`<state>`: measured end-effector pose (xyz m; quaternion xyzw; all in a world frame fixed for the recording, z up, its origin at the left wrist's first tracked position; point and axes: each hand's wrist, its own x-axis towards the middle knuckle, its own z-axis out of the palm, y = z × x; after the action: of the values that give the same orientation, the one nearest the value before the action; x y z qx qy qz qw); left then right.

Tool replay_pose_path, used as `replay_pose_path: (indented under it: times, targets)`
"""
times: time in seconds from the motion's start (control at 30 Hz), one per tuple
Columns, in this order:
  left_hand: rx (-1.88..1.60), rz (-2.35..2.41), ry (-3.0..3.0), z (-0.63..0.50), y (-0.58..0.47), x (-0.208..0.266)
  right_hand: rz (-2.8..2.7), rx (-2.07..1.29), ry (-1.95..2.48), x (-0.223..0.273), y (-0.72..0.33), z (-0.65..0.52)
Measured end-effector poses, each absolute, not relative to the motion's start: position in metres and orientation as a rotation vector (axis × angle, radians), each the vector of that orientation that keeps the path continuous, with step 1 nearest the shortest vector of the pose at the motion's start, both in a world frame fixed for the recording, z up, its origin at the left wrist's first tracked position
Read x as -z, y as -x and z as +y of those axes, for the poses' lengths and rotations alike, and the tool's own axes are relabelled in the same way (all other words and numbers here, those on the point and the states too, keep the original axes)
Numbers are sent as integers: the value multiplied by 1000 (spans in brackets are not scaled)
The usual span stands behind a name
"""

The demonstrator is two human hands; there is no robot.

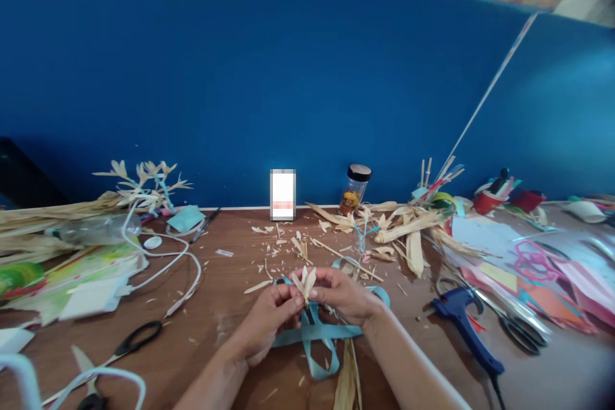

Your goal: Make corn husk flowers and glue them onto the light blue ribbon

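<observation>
Between my two hands, low in the middle, is a small pale corn husk flower [305,282] with pointed petals facing up. My left hand [269,319] pinches its base from the left with thumb and fingers. From the right, my right hand [342,296] has its thumb and fingers closed on the same flower. A dark stem seems to run down beneath it, partly hidden. Light blue ribbon [331,332] lies in loops on the table under and around both hands. A dried husk strip [348,379] lies below my right wrist.
Open scissors [115,359] and a white cable [192,256] lie left; a blue glue gun [471,327] lies right, beside more scissors [521,330]. Husk pieces [413,230] and a lidded jar [354,189] stand near the blue wall [288,77]. Finished-looking husk flowers [148,176] stand back left.
</observation>
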<state>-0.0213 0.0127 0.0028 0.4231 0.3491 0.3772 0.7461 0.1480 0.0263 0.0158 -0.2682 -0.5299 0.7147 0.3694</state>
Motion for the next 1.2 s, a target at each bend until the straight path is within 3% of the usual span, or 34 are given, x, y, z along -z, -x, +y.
replay_pose_path:
  times: [1.03, 1.2]
  targets:
    - [-861, 830, -919, 13, 20, 3, -1325, -1725, 766, -7, -144, 27]
    - [-1085, 881, -786, 24, 27, 0, -1155, -1591, 1027, -22, -148, 28]
